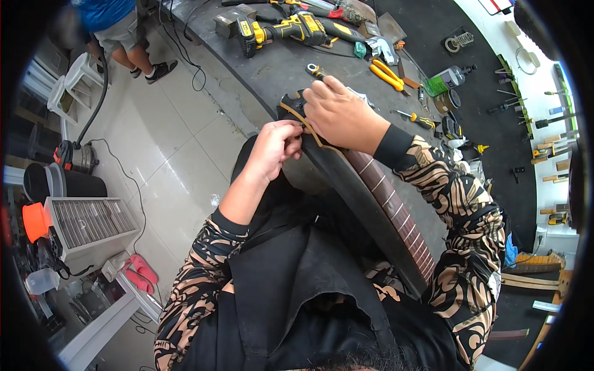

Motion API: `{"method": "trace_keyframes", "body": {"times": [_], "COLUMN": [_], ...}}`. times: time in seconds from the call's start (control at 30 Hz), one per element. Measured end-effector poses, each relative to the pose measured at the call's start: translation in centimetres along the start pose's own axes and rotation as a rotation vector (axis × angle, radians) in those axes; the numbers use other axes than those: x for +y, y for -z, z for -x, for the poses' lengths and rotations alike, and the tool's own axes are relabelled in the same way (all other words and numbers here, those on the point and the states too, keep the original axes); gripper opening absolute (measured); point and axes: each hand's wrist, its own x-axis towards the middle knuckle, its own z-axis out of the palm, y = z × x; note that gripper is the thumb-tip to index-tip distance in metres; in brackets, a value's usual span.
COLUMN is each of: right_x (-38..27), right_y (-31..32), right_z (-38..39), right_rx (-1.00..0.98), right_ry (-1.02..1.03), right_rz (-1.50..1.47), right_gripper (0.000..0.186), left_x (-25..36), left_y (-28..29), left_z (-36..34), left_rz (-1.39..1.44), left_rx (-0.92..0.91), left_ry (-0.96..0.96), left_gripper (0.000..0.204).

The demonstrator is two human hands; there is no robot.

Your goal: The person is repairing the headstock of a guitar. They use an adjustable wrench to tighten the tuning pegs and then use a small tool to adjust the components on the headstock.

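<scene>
A guitar neck (390, 196) with a dark fretboard and pale frets lies diagonally along the bench edge. Its black headstock (291, 106), with a tan wooden edge, points away from me. My left hand (276, 147) is closed in a pinch at the headstock's left edge; whatever its fingertips hold is too small to make out. Over the headstock's top, my right hand (339, 114) has its fingers curled down, and they hide what they grip. Just beyond the right knuckles lies a small black and yellow tool (314, 70), partly covered by the hand.
On the dark bench (247, 80) lie a yellow-black cordless drill (291, 29), orange-handled pliers (387, 75), a screwdriver (417, 119) and a green-labelled bottle (447, 80). Tools hang on the right wall. A person (117, 31) stands at the far left, near white stools (80, 77) and trailing cables.
</scene>
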Motion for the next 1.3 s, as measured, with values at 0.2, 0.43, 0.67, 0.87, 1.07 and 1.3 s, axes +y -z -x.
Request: {"method": "trace_keyframes", "body": {"times": [0.2,0.43,0.67,0.87,1.07,1.3], "right_x": [1.8,0.3,0.6,0.9,5.8,12.8], "right_y": [2.0,1.3,0.3,0.8,2.8,1.2], "right_z": [-1.0,-0.4,0.7,-0.4,1.9,19.3], "right_rx": [-0.055,-0.168,-0.145,-0.156,0.072,-0.250], "right_ry": [0.200,-0.153,-0.191,-0.062,-0.340,-0.807], "right_rz": [-0.009,-0.216,-0.226,-0.031,-0.184,-0.106], "right_gripper": [0.021,0.018,0.019,0.018,0.010,0.020], "left_x": [0.9,-0.3,-0.3,0.3,1.2,-0.8], "left_y": [0.4,-0.4,-0.7,-1.6,-1.1,-0.2], "left_z": [-0.2,0.3,0.1,-0.7,-0.8,-2.0], "left_rz": [-0.047,-0.081,-0.189,-0.657,-0.955,-0.685], "left_rx": [-0.008,-0.001,0.003,0.118,0.188,0.123], "left_ry": [0.031,-0.051,-0.067,-0.117,-0.119,-0.140], "left_gripper": [0.026,0.027,0.027,0.035,0.048,0.047]}}
